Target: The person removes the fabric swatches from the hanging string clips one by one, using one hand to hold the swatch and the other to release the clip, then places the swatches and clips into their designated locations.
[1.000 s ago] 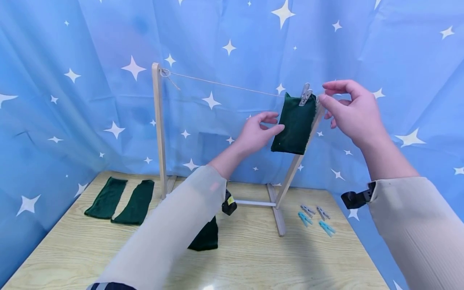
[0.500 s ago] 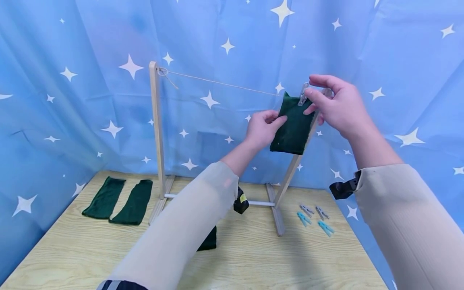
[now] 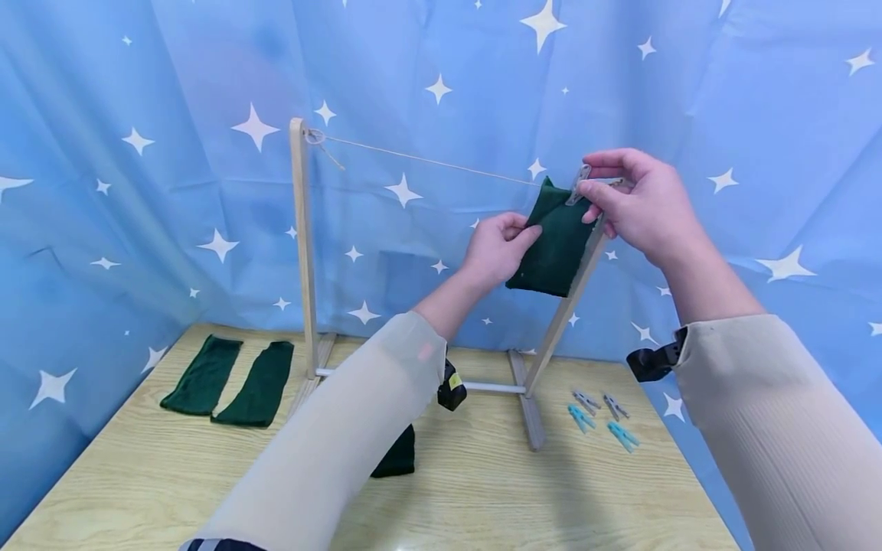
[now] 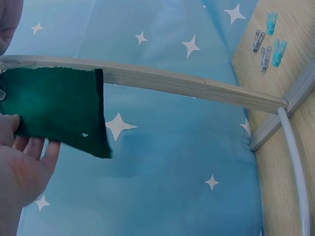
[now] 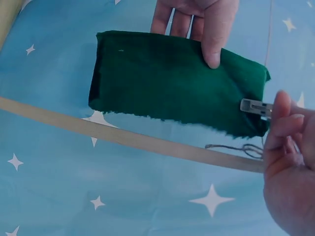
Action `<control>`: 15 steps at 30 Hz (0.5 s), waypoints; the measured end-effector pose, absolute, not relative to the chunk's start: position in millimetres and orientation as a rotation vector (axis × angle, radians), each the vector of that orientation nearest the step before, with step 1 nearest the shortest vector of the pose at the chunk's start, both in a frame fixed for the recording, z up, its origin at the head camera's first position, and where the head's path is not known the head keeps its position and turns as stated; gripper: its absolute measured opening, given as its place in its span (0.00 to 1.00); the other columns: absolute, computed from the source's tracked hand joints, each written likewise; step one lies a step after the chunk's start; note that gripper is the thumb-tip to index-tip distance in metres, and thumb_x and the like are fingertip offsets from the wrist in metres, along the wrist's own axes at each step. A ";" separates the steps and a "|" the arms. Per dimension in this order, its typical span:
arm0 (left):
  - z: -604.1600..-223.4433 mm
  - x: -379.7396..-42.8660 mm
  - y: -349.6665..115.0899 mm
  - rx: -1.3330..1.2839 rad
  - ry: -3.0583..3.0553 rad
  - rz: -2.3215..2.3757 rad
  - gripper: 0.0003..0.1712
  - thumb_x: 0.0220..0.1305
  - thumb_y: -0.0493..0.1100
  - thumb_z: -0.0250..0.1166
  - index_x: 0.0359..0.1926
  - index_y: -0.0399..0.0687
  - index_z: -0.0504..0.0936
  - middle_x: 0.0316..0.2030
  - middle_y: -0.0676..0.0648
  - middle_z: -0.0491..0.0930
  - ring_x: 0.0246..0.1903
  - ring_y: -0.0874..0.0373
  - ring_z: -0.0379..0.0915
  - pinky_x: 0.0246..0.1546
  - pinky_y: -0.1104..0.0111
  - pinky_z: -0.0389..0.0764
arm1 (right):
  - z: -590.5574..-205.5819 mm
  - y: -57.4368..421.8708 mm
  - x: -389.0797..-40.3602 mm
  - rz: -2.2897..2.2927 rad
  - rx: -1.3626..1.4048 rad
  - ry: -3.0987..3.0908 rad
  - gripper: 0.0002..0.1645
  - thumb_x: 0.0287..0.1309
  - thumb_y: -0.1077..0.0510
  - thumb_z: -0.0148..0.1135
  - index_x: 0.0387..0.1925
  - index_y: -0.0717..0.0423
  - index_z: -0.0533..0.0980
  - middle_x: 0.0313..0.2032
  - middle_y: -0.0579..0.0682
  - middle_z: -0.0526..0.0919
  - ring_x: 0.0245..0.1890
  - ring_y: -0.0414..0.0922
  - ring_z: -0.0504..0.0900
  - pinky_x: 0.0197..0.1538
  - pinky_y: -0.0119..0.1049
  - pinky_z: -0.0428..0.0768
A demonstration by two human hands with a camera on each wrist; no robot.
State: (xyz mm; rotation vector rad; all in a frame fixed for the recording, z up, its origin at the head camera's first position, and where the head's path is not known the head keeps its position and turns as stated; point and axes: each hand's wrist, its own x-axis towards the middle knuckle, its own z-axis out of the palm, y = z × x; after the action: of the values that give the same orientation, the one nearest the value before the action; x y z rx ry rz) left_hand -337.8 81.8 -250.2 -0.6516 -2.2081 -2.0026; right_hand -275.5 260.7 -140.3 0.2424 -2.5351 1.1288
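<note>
A dark green cloth [image 3: 554, 249] hangs from the thin cord [image 3: 427, 161] near the rack's right post. A grey clothespin [image 3: 576, 187] grips its top edge; the right wrist view shows the clothespin's metal-looking tip [image 5: 251, 106] on the cloth's corner area. My right hand [image 3: 644, 199] pinches the clothespin between thumb and fingers. With thumb in front and fingers behind, my left hand [image 3: 498, 249] pinches the cloth's left edge below the cord. In the left wrist view, those fingers [image 4: 34, 147] show under the cloth's lower side. Part of the cloth's top right is hidden behind my right hand.
Two grey clothespins [image 3: 615, 407] and two teal clothespins [image 3: 623, 436] lie at the table's right. Two green cloths [image 3: 256, 390] lie at the left. Another dark cloth [image 3: 398, 458] is partly hidden by my left sleeve. The rack's posts [image 3: 303, 229] stand before a starred curtain.
My right hand has moved left from beside the cloth onto the clothespin. My left hand has closed on the cloth's left edge, and the cloth's bottom has shifted slightly left.
</note>
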 end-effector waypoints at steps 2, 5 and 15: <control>-250.7 -337.4 80.4 -0.671 -2.187 -2.045 0.17 0.84 0.47 0.64 0.61 0.41 0.86 0.57 0.42 0.91 0.53 0.52 0.84 0.59 0.62 0.87 | -139.6 261.1 -274.8 1.138 0.239 -2.530 0.32 0.78 0.47 0.67 0.77 0.48 0.75 0.55 0.40 0.82 0.32 0.39 0.88 0.30 0.28 0.82; -251.9 -337.0 77.6 -0.706 -2.146 -2.110 0.18 0.84 0.46 0.64 0.64 0.42 0.85 0.58 0.42 0.90 0.53 0.53 0.86 0.59 0.60 0.88 | -138.3 261.7 -272.6 1.121 0.228 -2.534 0.32 0.76 0.45 0.68 0.76 0.47 0.76 0.53 0.40 0.84 0.31 0.39 0.88 0.30 0.28 0.82; -248.6 -331.0 69.7 -0.836 -2.151 -2.225 0.20 0.84 0.48 0.63 0.68 0.47 0.85 0.58 0.45 0.91 0.45 0.55 0.89 0.42 0.63 0.92 | -140.8 261.2 -268.4 0.929 0.204 -2.481 0.28 0.76 0.45 0.68 0.70 0.50 0.81 0.47 0.32 0.83 0.28 0.38 0.86 0.40 0.21 0.83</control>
State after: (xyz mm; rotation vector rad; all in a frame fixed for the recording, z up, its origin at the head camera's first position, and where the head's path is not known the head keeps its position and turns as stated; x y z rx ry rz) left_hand -331.0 69.7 -248.6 -0.8356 -2.1515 -2.2247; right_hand -268.4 261.2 -140.8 0.2040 -2.4812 0.9292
